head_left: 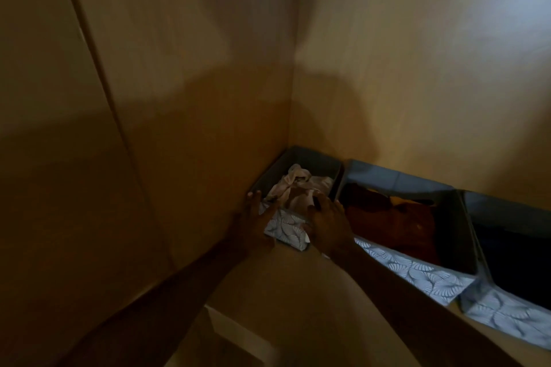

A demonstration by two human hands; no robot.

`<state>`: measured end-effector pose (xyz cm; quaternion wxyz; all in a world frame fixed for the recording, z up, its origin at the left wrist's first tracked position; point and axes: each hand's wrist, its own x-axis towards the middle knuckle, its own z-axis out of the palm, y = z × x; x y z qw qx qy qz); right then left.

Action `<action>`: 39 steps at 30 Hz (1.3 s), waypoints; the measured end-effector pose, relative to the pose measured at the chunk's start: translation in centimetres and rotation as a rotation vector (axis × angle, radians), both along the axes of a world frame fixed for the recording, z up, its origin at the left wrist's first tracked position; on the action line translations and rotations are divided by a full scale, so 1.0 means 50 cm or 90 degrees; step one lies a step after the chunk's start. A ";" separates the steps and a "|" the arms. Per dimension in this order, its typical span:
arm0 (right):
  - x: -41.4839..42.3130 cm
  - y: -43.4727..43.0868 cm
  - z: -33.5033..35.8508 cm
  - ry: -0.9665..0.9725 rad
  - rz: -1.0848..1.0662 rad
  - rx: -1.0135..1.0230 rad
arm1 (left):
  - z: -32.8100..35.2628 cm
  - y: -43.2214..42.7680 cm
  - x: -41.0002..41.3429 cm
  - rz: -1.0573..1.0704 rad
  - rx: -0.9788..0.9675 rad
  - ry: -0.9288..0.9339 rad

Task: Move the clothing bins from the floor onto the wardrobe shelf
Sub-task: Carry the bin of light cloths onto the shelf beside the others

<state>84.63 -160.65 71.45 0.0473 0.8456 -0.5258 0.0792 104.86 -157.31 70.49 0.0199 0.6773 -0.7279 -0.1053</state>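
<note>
A small grey fabric bin (286,231) with a leaf-patterned front sits in the back left corner of the wardrobe shelf (298,286), holding pale crumpled clothes (295,186). My left hand (253,211) rests on the bin's front left corner. My right hand (328,219) lies on its front right edge with fingers spread. To its right stands a larger bin (417,272) with reddish-brown clothes. A third bin (512,316) with dark contents touches that one at the far right.
The wardrobe's left side wall (185,128) and back wall (402,83) close in the corner. A wardrobe door or panel (44,158) stands at the left. Bare shelf surface lies in front of the bins.
</note>
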 end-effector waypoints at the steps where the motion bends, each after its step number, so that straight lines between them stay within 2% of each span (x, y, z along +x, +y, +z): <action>1: -0.001 -0.009 -0.002 -0.002 -0.004 0.001 | 0.000 -0.006 -0.002 -0.002 0.001 0.004; 11: -0.006 -0.024 -0.005 -0.020 0.003 0.011 | -0.020 -0.009 -0.002 -0.015 -0.057 0.015; 16: -0.010 -0.009 -0.003 -0.067 0.022 0.037 | -0.017 0.010 0.005 -0.017 -0.063 0.081; 19: -0.011 0.018 0.003 -0.136 0.042 0.022 | -0.003 0.043 0.001 -0.001 -0.102 0.246; 22: -0.014 0.063 0.008 -0.329 0.084 0.019 | -0.020 0.092 -0.005 0.073 -0.227 0.429; 26: -0.029 0.135 -0.006 -0.562 0.115 0.125 | -0.061 0.176 -0.016 0.236 -0.239 0.679; 29: -0.042 0.192 -0.015 -0.618 0.091 0.282 | -0.075 0.253 -0.036 0.347 -0.243 0.825; 32: -0.050 0.234 -0.039 -0.653 0.100 0.429 | -0.077 0.351 -0.068 0.400 -0.262 0.847; 36: -0.055 0.307 -0.099 -0.633 0.118 0.543 | -0.098 0.504 -0.123 0.545 -0.283 0.890; 39: -0.051 0.377 -0.146 -0.601 0.151 0.615 | -0.140 0.637 -0.150 0.649 -0.293 0.858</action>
